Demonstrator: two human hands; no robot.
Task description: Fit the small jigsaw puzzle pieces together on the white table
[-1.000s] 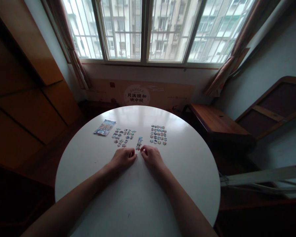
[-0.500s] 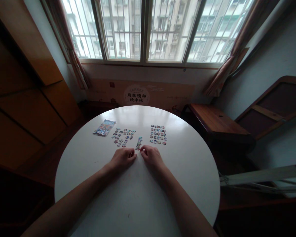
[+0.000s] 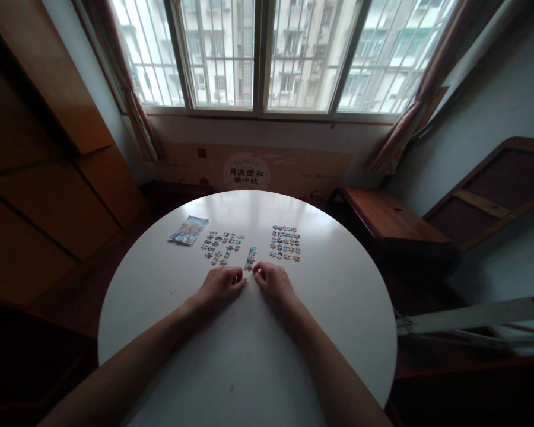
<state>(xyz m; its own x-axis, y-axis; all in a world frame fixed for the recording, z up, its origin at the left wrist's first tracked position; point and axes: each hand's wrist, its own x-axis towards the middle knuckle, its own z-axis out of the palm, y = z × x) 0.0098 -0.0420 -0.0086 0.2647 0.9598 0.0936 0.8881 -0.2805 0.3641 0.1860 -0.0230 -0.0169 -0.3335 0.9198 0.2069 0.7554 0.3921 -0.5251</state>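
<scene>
Both my hands rest on a round white table [image 3: 249,356]. My left hand [image 3: 222,283] and my right hand [image 3: 273,283] lie side by side with fingers curled in a pinch at the near end of a short strip of joined puzzle pieces [image 3: 250,258]. What the fingertips hold is too small to make out. Loose puzzle pieces are spread in two patches: one to the left [image 3: 221,247] and one to the right [image 3: 285,243]. A small picture card [image 3: 188,230] lies further left.
A barred window [image 3: 267,53] with curtains fills the far wall. A printed cardboard panel [image 3: 249,172] leans below it. A wooden bench [image 3: 391,222] stands to the right of the table, and wooden cabinets [image 3: 48,178] to the left.
</scene>
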